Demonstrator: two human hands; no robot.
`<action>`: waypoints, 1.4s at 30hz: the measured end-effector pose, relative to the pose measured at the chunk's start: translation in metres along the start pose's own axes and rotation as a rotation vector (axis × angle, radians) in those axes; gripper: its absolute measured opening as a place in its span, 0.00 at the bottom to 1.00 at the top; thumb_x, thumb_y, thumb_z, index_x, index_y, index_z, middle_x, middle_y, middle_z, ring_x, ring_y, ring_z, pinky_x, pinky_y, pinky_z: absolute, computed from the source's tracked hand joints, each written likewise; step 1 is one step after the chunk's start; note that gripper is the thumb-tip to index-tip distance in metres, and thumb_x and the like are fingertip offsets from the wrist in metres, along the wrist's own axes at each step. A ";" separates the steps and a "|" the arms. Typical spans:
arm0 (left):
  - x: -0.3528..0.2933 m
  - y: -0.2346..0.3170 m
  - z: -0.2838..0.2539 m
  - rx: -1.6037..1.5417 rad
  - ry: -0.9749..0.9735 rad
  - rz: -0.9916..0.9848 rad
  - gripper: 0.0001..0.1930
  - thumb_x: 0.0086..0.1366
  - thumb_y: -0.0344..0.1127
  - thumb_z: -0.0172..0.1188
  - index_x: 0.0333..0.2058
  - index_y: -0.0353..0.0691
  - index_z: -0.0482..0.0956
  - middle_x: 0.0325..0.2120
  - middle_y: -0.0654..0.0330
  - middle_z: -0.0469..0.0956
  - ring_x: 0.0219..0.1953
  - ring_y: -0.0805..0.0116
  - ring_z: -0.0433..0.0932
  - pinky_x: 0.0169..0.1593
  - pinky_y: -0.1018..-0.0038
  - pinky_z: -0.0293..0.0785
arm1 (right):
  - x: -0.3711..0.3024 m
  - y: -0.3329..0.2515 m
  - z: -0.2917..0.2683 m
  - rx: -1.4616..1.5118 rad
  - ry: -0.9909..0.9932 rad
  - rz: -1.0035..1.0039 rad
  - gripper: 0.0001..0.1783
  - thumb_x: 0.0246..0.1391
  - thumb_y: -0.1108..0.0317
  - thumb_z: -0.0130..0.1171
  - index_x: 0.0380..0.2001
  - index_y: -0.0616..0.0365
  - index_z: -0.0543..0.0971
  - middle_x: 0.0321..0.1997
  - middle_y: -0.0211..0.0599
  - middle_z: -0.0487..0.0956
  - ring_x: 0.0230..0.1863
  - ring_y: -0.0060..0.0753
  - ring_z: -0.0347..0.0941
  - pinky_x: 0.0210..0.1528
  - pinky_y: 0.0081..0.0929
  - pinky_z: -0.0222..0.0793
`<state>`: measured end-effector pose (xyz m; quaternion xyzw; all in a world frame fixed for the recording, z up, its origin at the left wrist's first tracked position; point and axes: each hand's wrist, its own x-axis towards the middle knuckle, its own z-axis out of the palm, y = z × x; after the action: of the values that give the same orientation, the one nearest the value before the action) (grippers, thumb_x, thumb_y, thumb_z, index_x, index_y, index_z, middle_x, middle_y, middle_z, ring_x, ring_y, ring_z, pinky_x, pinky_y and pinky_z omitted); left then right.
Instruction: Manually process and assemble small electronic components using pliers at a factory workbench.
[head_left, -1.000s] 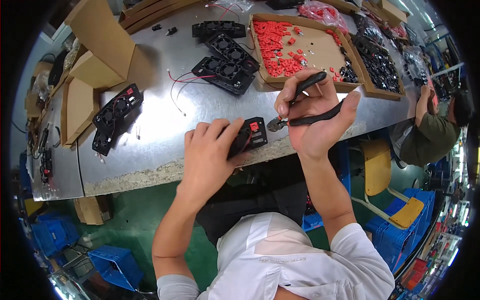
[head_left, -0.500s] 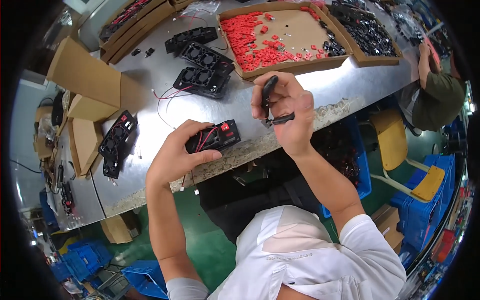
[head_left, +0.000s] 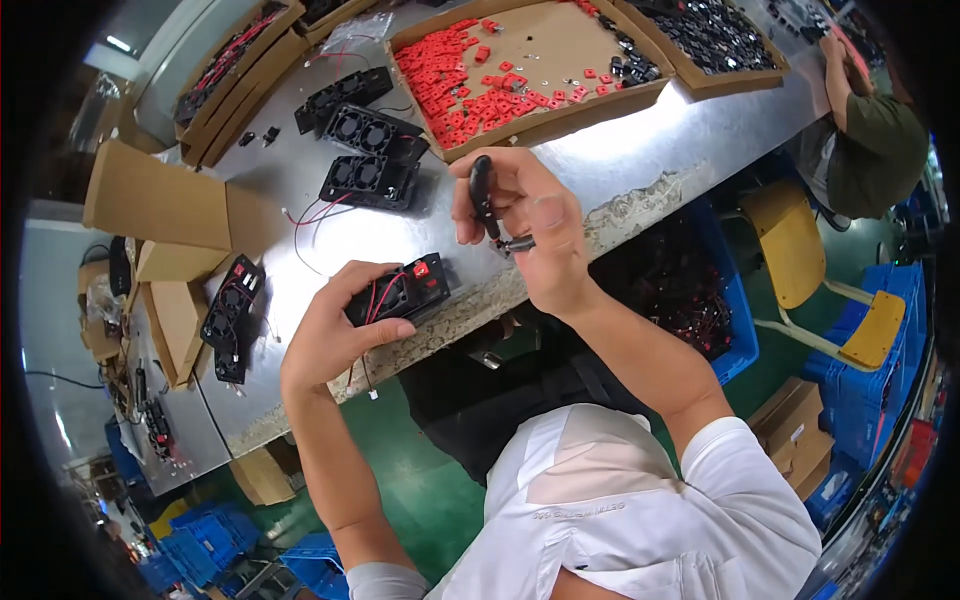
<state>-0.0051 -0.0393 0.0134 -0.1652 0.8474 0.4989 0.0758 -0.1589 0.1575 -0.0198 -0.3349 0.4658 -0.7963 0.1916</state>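
Note:
My left hand (head_left: 332, 328) is closed around a black fan housing (head_left: 430, 287) at the front edge of the metal table. A red connector piece (head_left: 421, 269) sits on the housing's right part, and red and black wires (head_left: 376, 300) run out under my fingers. My right hand (head_left: 548, 240), raised to the right of the housing, grips black-handled pliers (head_left: 482, 188). Their handles are spread apart; the jaws are mostly hidden. Behind my left hand lie several more black fan housings (head_left: 352, 178), some with two fans and loose red wires.
Beyond my right hand is a cardboard tray (head_left: 560, 125) of red and black plastic parts. Another tray (head_left: 735, 80) holds small black parts. At left stand an open carton (head_left: 160, 205) and another fan housing (head_left: 235, 305). A co-worker (head_left: 870, 140) sits far right near a yellow chair (head_left: 785, 240).
The whole view has shifted, so the table and both hands appear further left. My left hand keeps its hold on the fan housing, and my right hand still grips the pliers.

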 end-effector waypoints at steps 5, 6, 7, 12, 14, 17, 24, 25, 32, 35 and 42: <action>0.000 0.000 0.001 0.053 0.009 0.051 0.34 0.46 0.31 0.81 0.54 0.35 0.80 0.44 0.59 0.78 0.48 0.66 0.76 0.55 0.72 0.71 | 0.000 -0.003 -0.003 0.006 -0.006 -0.017 0.50 0.62 0.22 0.41 0.55 0.67 0.71 0.39 0.40 0.76 0.37 0.28 0.74 0.42 0.27 0.70; 0.000 0.002 0.005 0.081 0.034 0.069 0.34 0.45 0.31 0.81 0.54 0.35 0.80 0.44 0.59 0.78 0.48 0.65 0.77 0.54 0.72 0.71 | 0.000 -0.001 -0.005 0.017 -0.007 -0.012 0.51 0.61 0.22 0.40 0.55 0.67 0.71 0.39 0.40 0.76 0.37 0.28 0.74 0.42 0.27 0.70; 0.000 0.003 0.008 0.107 0.061 0.087 0.35 0.44 0.31 0.81 0.54 0.35 0.79 0.44 0.58 0.78 0.47 0.63 0.77 0.54 0.71 0.72 | 0.001 0.000 -0.006 0.028 -0.011 -0.006 0.51 0.61 0.21 0.40 0.55 0.66 0.71 0.39 0.40 0.76 0.37 0.29 0.74 0.43 0.28 0.70; -0.003 0.015 0.033 0.225 0.192 0.089 0.36 0.42 0.29 0.79 0.54 0.36 0.79 0.45 0.55 0.78 0.48 0.58 0.77 0.55 0.69 0.72 | 0.000 0.001 -0.010 0.030 0.002 0.081 0.54 0.57 0.19 0.38 0.56 0.64 0.71 0.40 0.41 0.77 0.38 0.32 0.76 0.43 0.32 0.71; -0.004 0.015 0.042 0.395 0.294 0.166 0.37 0.41 0.28 0.79 0.55 0.36 0.78 0.46 0.54 0.79 0.48 0.53 0.78 0.54 0.66 0.73 | 0.000 0.001 -0.012 0.058 0.049 0.066 0.54 0.57 0.19 0.39 0.57 0.64 0.71 0.41 0.43 0.77 0.39 0.35 0.76 0.42 0.33 0.72; -0.011 0.020 0.051 0.535 0.372 0.178 0.36 0.42 0.29 0.77 0.56 0.40 0.79 0.47 0.55 0.78 0.48 0.53 0.76 0.53 0.62 0.71 | -0.001 0.004 -0.016 0.072 0.042 0.058 0.54 0.57 0.18 0.38 0.56 0.64 0.71 0.40 0.44 0.77 0.38 0.38 0.76 0.42 0.34 0.73; -0.019 0.028 0.062 0.757 0.438 0.231 0.38 0.45 0.32 0.76 0.59 0.46 0.76 0.48 0.60 0.75 0.48 0.56 0.73 0.52 0.60 0.66 | 0.000 0.004 -0.015 0.086 0.074 0.061 0.54 0.57 0.17 0.36 0.54 0.64 0.72 0.36 0.45 0.75 0.35 0.42 0.74 0.40 0.37 0.70; -0.019 0.028 0.063 0.753 0.443 0.229 0.38 0.45 0.32 0.76 0.59 0.46 0.76 0.48 0.60 0.75 0.48 0.56 0.73 0.52 0.60 0.66 | 0.000 0.004 -0.014 0.082 0.091 0.063 0.55 0.57 0.17 0.35 0.54 0.64 0.72 0.36 0.45 0.75 0.35 0.43 0.74 0.39 0.37 0.70; -0.018 0.026 0.061 0.727 0.421 0.215 0.39 0.45 0.31 0.76 0.60 0.46 0.76 0.49 0.60 0.74 0.48 0.56 0.73 0.52 0.60 0.66 | 0.001 0.003 -0.014 0.082 0.100 0.067 0.55 0.56 0.17 0.35 0.54 0.64 0.72 0.36 0.46 0.75 0.35 0.43 0.74 0.39 0.37 0.70; -0.017 0.022 0.059 0.670 0.414 0.218 0.38 0.45 0.31 0.76 0.60 0.45 0.76 0.49 0.58 0.75 0.49 0.55 0.73 0.52 0.60 0.67 | 0.000 0.005 -0.016 0.097 0.071 0.062 0.55 0.57 0.17 0.35 0.54 0.64 0.72 0.36 0.46 0.76 0.35 0.43 0.74 0.39 0.37 0.70; -0.005 0.007 0.035 0.225 0.230 0.192 0.34 0.47 0.34 0.76 0.56 0.39 0.79 0.43 0.51 0.79 0.44 0.48 0.78 0.51 0.61 0.75 | 0.017 -0.001 -0.006 0.082 0.050 0.116 0.52 0.59 0.19 0.33 0.52 0.63 0.73 0.36 0.45 0.76 0.34 0.42 0.73 0.37 0.35 0.69</action>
<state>-0.0043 -0.0052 0.0033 -0.1303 0.9127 0.3839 -0.0516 -0.1751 0.1516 -0.0154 -0.2791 0.4563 -0.8104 0.2391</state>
